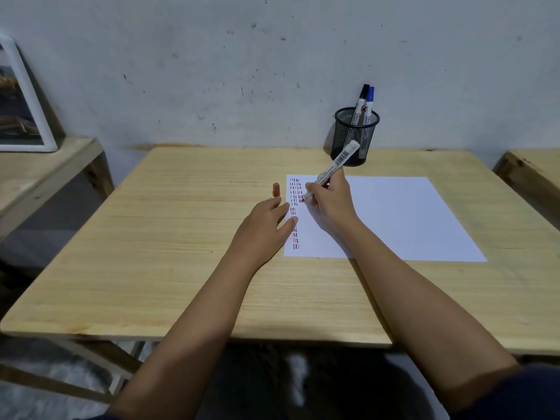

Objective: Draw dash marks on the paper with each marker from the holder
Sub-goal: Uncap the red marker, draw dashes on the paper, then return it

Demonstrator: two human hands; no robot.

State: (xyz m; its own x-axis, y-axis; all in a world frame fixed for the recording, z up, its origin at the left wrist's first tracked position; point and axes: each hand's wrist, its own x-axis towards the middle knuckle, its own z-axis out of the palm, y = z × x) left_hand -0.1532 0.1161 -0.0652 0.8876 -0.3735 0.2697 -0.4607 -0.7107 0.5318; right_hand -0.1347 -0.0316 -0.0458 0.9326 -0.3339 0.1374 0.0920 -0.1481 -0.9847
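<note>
Paper (394, 213) is pinned by the flat, open left hand (263, 225) while a red marker (331, 169) is clasped in the right hand's (331, 201) closed grip.

Light wood surface (188, 237), grain running left-right, near edge w/ darker strip. Behind it grey-white wall (212, 71), scuffed, dark specks all over. Left: second wood surface (36, 174), lower-looking, gap betw. the two. On it white-framed picture (21, 98), leaning back vs wall, only partly in view, img content too dark to tell. Far right: corner of third wood surface (533, 171), cut off by frame edge. Below near edge: pale wooden legs (121, 368), floor blurred.
</note>
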